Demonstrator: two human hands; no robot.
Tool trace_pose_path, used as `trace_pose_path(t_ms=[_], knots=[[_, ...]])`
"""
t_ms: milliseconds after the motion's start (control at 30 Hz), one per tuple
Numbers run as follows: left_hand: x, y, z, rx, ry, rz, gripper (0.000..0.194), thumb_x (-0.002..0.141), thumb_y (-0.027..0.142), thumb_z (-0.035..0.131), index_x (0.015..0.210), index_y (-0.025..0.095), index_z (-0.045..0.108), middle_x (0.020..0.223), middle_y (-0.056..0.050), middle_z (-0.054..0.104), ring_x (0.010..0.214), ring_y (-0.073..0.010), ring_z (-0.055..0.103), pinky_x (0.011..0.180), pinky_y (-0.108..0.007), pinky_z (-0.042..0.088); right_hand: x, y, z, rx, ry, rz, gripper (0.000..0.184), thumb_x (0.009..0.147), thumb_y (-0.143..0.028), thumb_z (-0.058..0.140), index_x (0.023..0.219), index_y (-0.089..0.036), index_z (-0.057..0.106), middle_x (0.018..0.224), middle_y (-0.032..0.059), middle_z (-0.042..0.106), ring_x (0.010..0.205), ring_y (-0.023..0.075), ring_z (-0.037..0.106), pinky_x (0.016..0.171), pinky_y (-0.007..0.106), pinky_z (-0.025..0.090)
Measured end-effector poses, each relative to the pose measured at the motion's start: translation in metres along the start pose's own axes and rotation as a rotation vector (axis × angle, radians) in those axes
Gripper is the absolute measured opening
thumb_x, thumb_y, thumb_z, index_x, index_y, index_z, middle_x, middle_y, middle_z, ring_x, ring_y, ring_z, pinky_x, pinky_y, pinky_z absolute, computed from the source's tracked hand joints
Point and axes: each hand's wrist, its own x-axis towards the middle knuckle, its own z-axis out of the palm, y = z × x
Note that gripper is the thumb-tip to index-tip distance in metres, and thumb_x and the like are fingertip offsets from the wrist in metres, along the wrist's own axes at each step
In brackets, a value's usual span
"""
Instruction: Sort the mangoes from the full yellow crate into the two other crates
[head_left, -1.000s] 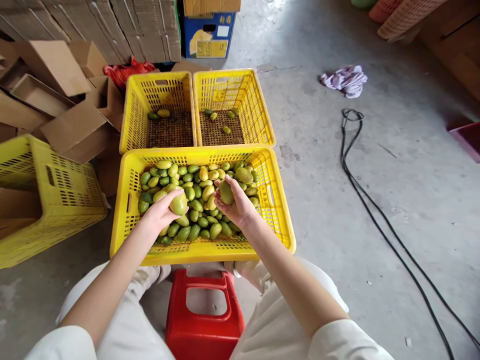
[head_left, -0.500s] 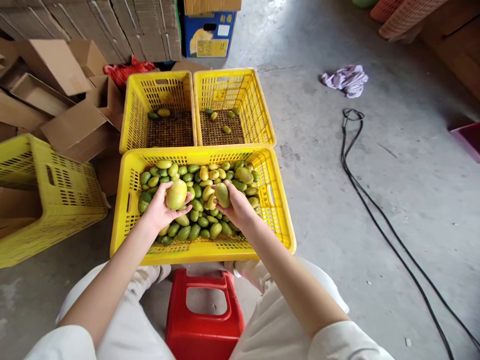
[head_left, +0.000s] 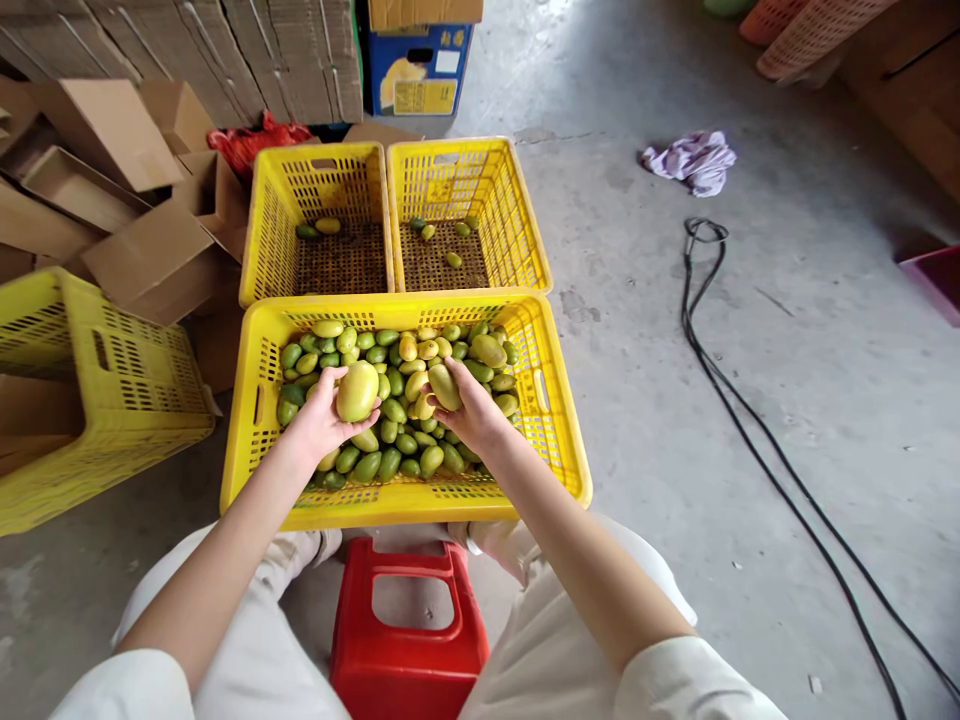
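Left hand (head_left: 321, 416), right hand (head_left: 475, 410): 1 fruit (head_left: 358, 391) each (perhaps mango), over yellow crate (head_left: 420, 514).

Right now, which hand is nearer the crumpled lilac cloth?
Right. The right hand is short of the cloth and left of it; the left hand is farther left.

No text is legible; the blue box (head_left: 382, 45) carries small yellow characters (head_left: 452, 38), a white label (head_left: 447, 61) and a yellow panel (head_left: 424, 97), all unreadably small; the large yellow crate (head_left: 568, 440) is indistinctly marked on its right wall.
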Motion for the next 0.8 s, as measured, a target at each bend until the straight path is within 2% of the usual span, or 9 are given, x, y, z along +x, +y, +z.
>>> trace_pose_path(t_ms=[167,267,367,467,567,700,800], knots=[[0.0,0.0,0.002,0.042,-0.035,0.033,0.041,0.114,0.037,0.045,0.095,0.015,0.073,0.078,-0.012,0.076,0.065,-0.0185,0.073,0.061,-0.028,0.065,-0.004,-0.001,0.0,0.019,0.006,-0.033,0.053,0.068,-0.055,0.101,0.087,-0.026,0.061,0.082,0.0025,0.068,0.074,0.0175,0.057,0.061,0.029,0.045],[-0.003,0.002,0.005,0.06,-0.023,0.028,0.046,0.114,0.039,0.042,0.093,0.014,0.073,0.072,-0.011,0.073,0.058,-0.0169,0.068,0.052,-0.023,0.058,-0.005,0.001,0.0,0.006,0.008,-0.059,0.058,0.055,-0.05,0.106,0.087,-0.024,0.064,0.085,0.0003,0.066,0.078,0.0164,0.059,0.064,0.028,0.047],[-0.003,0.002,0.005,0.048,-0.051,0.048,0.048,0.114,0.046,0.045,0.092,0.014,0.073,0.072,-0.01,0.072,0.054,-0.0154,0.064,0.048,-0.022,0.052,-0.003,0.003,-0.001,-0.024,0.009,-0.067,0.06,0.048,-0.046,0.107,0.086,-0.023,0.067,0.089,0.0007,0.068,0.08,0.0159,0.062,0.066,0.028,0.049],[0.0,-0.001,0.0,0.061,-0.088,0.141,0.047,0.109,0.057,0.057,0.093,0.016,0.074,0.074,-0.007,0.072,0.056,-0.0146,0.063,0.049,-0.022,0.053,-0.003,0.003,-0.002,-0.046,-0.025,-0.079,0.057,0.051,-0.047,0.106,0.088,-0.024,0.068,0.092,0.0014,0.071,0.081,0.0163,0.064,0.069,0.029,0.051],[0.006,-0.006,-0.007,0.111,-0.161,0.228,0.043,0.099,0.061,0.074,0.099,0.018,0.077,0.083,-0.007,0.075,0.061,-0.0146,0.067,0.055,-0.023,0.057,-0.006,0.002,-0.003,-0.09,-0.069,-0.097,0.058,0.058,-0.056,0.104,0.093,-0.025,0.069,0.091,0.0015,0.074,0.082,0.0178,0.065,0.071,0.03,0.052],[0.004,-0.01,-0.008,0.235,-0.198,0.34,0.037,0.091,0.052,0.086,0.105,0.02,0.076,0.084,-0.005,0.076,0.072,-0.0199,0.076,0.063,-0.026,0.063,-0.008,0.001,-0.003,-0.169,-0.111,-0.143,0.058,0.072,-0.073,0.092,0.094,-0.025,0.067,0.089,0.0021,0.078,0.083,0.0191,0.065,0.07,0.031,0.048],[-0.003,-0.011,-0.003,0.28,-0.171,0.319,0.023,0.097,0.04,0.081,0.11,0.022,0.077,0.087,-0.008,0.08,0.088,-0.0286,0.085,0.072,-0.033,0.069,-0.008,0.001,-0.002,-0.176,-0.103,-0.163,0.052,0.085,-0.075,0.081,0.093,-0.027,0.063,0.081,0.001,0.077,0.076,0.0183,0.06,0.065,0.031,0.042]])
